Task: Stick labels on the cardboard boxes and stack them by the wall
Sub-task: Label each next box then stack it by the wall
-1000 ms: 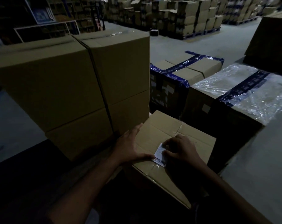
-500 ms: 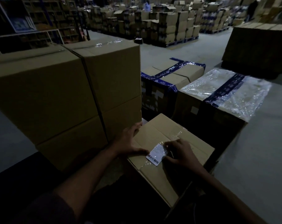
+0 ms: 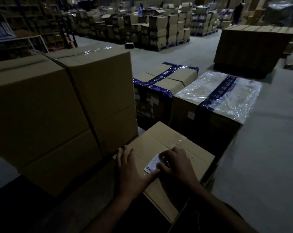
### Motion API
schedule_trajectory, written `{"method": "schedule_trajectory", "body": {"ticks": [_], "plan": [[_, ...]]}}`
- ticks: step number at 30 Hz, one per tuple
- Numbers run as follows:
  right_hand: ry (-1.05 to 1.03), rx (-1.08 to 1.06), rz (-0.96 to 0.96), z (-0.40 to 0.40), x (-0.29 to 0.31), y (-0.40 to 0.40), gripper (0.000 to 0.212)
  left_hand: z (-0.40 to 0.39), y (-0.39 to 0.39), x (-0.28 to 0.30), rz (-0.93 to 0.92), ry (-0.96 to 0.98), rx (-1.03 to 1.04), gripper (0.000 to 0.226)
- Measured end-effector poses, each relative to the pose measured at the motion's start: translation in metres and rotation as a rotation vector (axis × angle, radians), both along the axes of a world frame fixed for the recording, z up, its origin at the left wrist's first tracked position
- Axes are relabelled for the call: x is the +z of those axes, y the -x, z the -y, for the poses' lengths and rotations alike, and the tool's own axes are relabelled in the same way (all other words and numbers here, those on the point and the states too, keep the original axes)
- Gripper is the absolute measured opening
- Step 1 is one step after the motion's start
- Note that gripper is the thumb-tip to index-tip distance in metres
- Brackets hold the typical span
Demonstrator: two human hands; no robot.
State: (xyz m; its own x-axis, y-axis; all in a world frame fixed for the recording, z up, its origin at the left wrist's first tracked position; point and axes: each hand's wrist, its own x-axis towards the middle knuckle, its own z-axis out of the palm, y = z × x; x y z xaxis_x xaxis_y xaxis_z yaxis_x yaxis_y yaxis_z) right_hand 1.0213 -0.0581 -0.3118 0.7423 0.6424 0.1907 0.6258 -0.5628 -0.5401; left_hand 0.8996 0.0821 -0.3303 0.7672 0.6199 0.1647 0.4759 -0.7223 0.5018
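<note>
A small cardboard box (image 3: pixel 160 142) sealed with clear tape sits low in front of me. A white barcode label (image 3: pixel 151 165) lies on its top near the middle. My left hand (image 3: pixel 130 167) rests flat on the box's left part, fingers straight, thumb reaching toward the label's lower edge. My right hand (image 3: pixel 177 162) presses its fingertips down on the label's right side and covers part of it.
A tall stack of big cardboard boxes (image 3: pixel 61 105) stands close on the left. Behind the small box sit a blue-taped box (image 3: pixel 165 81) and a plastic-wrapped box (image 3: pixel 218 95). Grey floor (image 3: pixel 268 148) lies to the right. Pallets of boxes (image 3: pixel 159 29) fill the far background.
My head has lifted, so more of the warehouse shows. My right hand's fingers slid further over the label, and my left hand shifted nearer to it on the box top.
</note>
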Motion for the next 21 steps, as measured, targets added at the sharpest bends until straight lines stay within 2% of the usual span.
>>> {"method": "schedule_trajectory", "body": {"ticks": [10,14,19,21], "plan": [[0.054,0.043,-0.151,-0.006,0.015,-0.016,0.031,-0.02,-0.011,0.012,-0.126,-0.015,-0.071,0.136],[0.097,-0.021,-0.031,-0.007,0.008,-0.01,0.03,-0.026,-0.012,0.015,-0.133,0.02,-0.127,0.144],[0.084,-0.008,-0.126,-0.004,0.013,-0.008,0.023,-0.036,-0.011,0.017,-0.15,0.037,-0.206,0.143],[0.074,-0.014,-0.124,-0.003,0.011,-0.005,0.031,-0.039,-0.012,0.016,-0.146,0.034,-0.229,0.141]]}}
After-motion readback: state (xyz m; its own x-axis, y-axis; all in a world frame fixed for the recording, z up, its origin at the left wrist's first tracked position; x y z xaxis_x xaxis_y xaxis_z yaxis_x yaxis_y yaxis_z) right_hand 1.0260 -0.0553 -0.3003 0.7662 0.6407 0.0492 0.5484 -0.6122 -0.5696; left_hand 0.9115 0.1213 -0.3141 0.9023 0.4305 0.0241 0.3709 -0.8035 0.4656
